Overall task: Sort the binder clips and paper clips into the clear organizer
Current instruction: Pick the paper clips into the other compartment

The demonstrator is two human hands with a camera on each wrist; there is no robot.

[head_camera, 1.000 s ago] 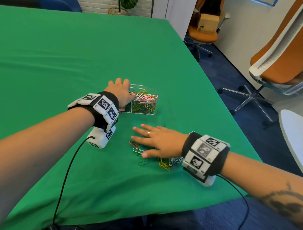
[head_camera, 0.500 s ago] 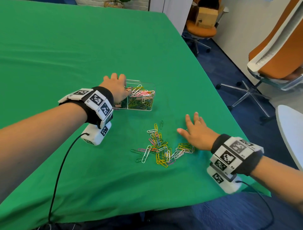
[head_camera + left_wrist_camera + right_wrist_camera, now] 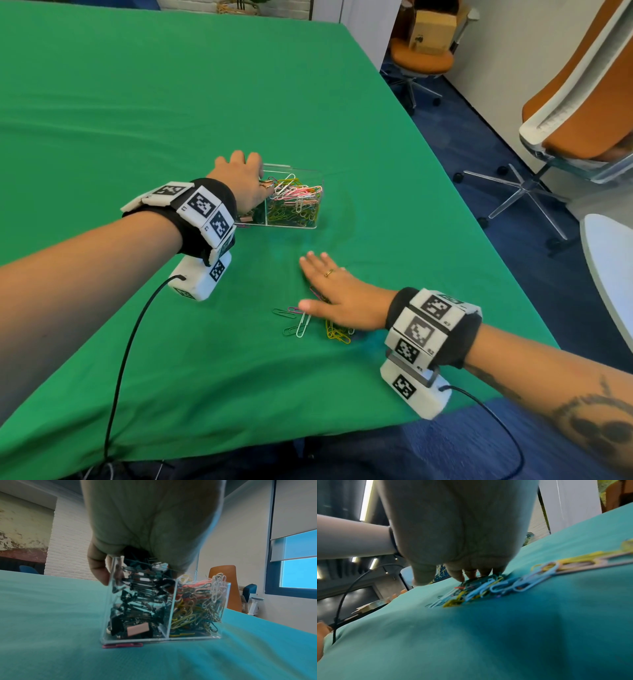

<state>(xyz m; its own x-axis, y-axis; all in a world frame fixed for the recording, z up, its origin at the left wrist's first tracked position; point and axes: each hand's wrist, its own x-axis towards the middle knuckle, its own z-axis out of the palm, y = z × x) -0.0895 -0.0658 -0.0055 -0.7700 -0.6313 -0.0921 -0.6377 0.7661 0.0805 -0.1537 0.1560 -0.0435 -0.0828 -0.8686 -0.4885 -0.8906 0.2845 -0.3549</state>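
**Two compartments nearly full, one loose pile left**

Two hands are at work around the organizer, which stands on the green cloth. The left hand is curled over the organizer's left end, a finger hooked down its outer wall, thumb side against the top. That end holds the binder clips, mostly black; the other holds the paper clips, heaped above the rim. One pink clip lies on the cloth touching the organizer's near base edge.

The right hand lies flat, fingers straight and together, palm down on the loose clips, which sit on the near side of the organizer, towards the table edge. The wrist view shows the fingertips pressing the far end of the pile, clips trailing back under the palm.

The coming move seems to turn on this: the pile lies nearer the person than the organizer, in front of its paper-clip end, so the right hand is the closer one and its path runs away from the body. The pile's long axis runs roughly along that hand. Gathering it looks like the step in hand; flat clips on cloth may slip from under the palm.

No brand or readable writing shows; the wristbands carry only black-and-white square markers.
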